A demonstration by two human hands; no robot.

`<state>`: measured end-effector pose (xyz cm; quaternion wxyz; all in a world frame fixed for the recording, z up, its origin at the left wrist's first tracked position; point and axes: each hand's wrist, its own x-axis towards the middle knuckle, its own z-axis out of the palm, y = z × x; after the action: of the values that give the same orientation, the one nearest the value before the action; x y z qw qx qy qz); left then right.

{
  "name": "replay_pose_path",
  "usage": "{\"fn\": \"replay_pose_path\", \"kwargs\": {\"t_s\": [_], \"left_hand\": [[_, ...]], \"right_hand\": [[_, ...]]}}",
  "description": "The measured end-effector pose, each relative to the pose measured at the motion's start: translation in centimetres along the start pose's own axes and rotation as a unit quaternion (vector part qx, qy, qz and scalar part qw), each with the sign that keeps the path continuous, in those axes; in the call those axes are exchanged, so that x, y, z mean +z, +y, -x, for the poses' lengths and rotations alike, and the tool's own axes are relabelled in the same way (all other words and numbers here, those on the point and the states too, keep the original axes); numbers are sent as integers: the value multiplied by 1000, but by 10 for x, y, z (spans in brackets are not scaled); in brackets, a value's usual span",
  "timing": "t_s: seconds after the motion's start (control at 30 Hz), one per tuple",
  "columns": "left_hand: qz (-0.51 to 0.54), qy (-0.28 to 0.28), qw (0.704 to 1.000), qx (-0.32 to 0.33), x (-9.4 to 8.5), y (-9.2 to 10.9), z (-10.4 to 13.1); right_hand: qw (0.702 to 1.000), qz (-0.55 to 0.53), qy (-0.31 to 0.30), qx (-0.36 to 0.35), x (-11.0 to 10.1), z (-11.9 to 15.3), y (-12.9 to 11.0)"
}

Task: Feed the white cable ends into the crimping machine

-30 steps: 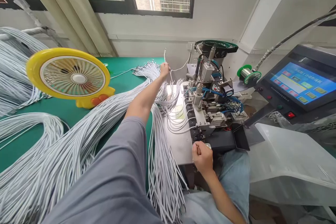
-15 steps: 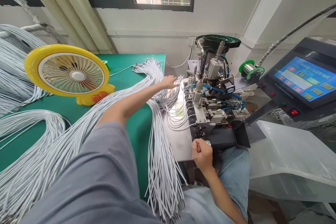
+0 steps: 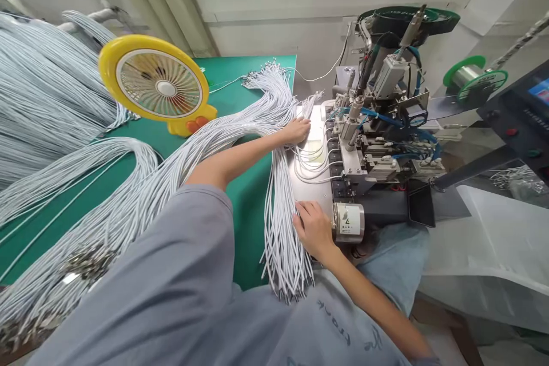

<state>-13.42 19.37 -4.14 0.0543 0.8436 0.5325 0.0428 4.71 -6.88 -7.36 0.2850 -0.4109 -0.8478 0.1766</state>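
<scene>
A thick bundle of white cables (image 3: 257, 120) runs across the green table toward a metal plate (image 3: 309, 180). At the plate's left edge, my left hand (image 3: 297, 130) is closed over part of the bundle, its fingers curled down onto the cables. My right hand (image 3: 316, 230) rests at the near end of the plate, thumb and fingers apart, touching the edge of the hanging cable ends (image 3: 285, 240). Several single cables (image 3: 317, 168) loop from the plate into black slots of the machine (image 3: 364, 137). A metal cylinder (image 3: 349, 222) with a white label sits right of my right hand.
A yellow fan (image 3: 160, 88) stands on the green table (image 3: 246, 200). More cables (image 3: 47, 80) hang at the left. A green wire spool (image 3: 474, 77) and a screen (image 3: 538, 94) are on the right. A translucent sheet (image 3: 493, 240) lies below the screen.
My left hand has come down onto the cables and its fingers have curled. My right hand has shifted left from the cylinder to the hanging cables, its fist opened. The view has tilted down.
</scene>
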Motion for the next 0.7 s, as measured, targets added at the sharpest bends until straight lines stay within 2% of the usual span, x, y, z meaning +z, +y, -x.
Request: {"fn": "replay_pose_path", "kwargs": {"t_s": [0.1,0.2,0.37,0.47,0.5,0.53,0.6,0.7], "left_hand": [[17,38,997,-68,4,3,-2],[42,75,990,-107,0,8,-1],[77,154,974,-149,-27,21,15],[93,206,963,-149,-46,40,31],[102,228,958,-141,-50,52,38],[137,274,945,-112,-52,66,45],[208,315,926,-9,-50,101,63],[308,261,900,167,-39,162,93]], "right_hand": [[999,-30,-19,25,0,-1,-2],[991,-92,-39,93,-5,-11,1],[959,-190,-53,206,-2,-45,5],[939,-237,-43,247,5,-59,10],[933,-251,-39,254,7,-62,12],[928,-266,-35,259,9,-63,13],[912,-306,-32,271,9,-62,14],[890,-366,-49,268,-2,-50,13]]}}
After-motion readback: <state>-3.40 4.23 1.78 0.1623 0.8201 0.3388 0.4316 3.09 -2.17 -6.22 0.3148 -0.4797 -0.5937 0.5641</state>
